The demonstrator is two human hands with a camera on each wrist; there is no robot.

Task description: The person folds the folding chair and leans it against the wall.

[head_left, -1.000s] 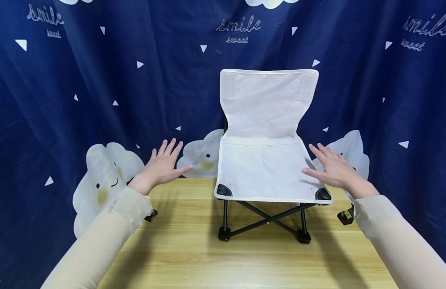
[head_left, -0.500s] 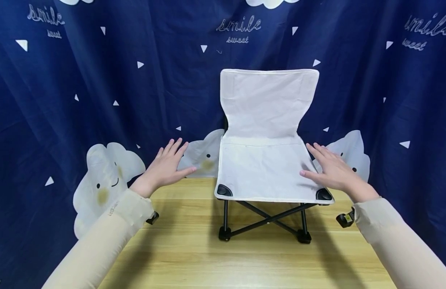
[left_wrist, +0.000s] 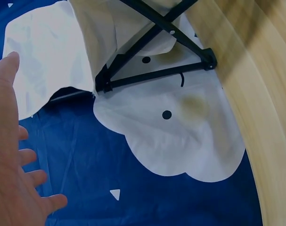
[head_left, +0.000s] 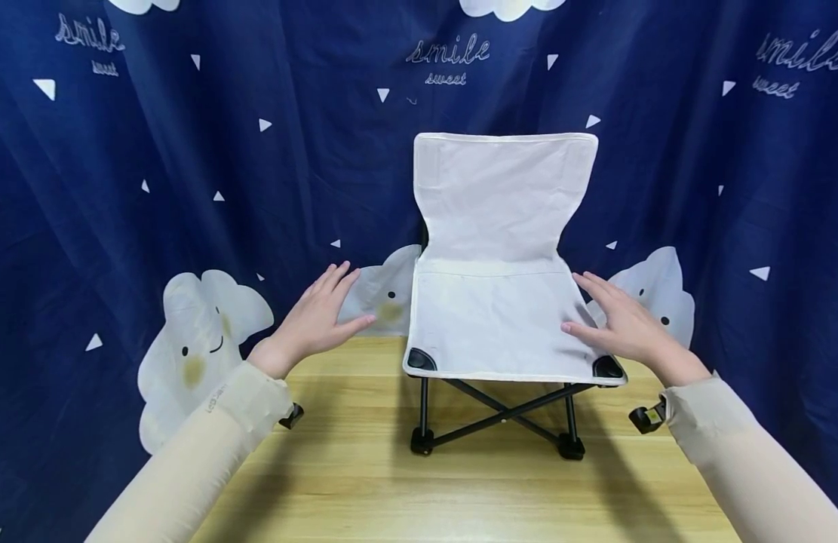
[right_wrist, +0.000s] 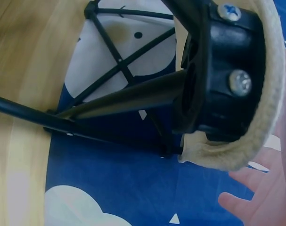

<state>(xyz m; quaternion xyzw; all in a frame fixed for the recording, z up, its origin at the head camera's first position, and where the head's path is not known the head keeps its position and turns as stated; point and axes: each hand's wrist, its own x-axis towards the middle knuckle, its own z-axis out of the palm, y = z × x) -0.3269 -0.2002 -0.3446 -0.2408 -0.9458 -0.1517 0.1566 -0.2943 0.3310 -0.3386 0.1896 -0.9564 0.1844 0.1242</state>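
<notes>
A small white folding chair with a fabric seat and back stands on crossed black metal legs. My left hand is held in the air left of the chair, fingers extended and thumb apart, holding nothing. On the other side, my right hand overlaps the seat's right edge in the head view, its fingers straight and nothing in it. The right wrist view looks under the seat, where a black corner bracket with two screws partly hides the right hand. In the left wrist view the left hand is apart from the chair.
The chair stands on a light wood-grain table. A dark blue curtain with white triangles, clouds and lettering hangs close behind. Black wrist camera parts stick out below the right cuff.
My left hand has drifted slightly right, toward the chair. The right hand has shifted a little left over the seat's edge. The chair stays in place.
</notes>
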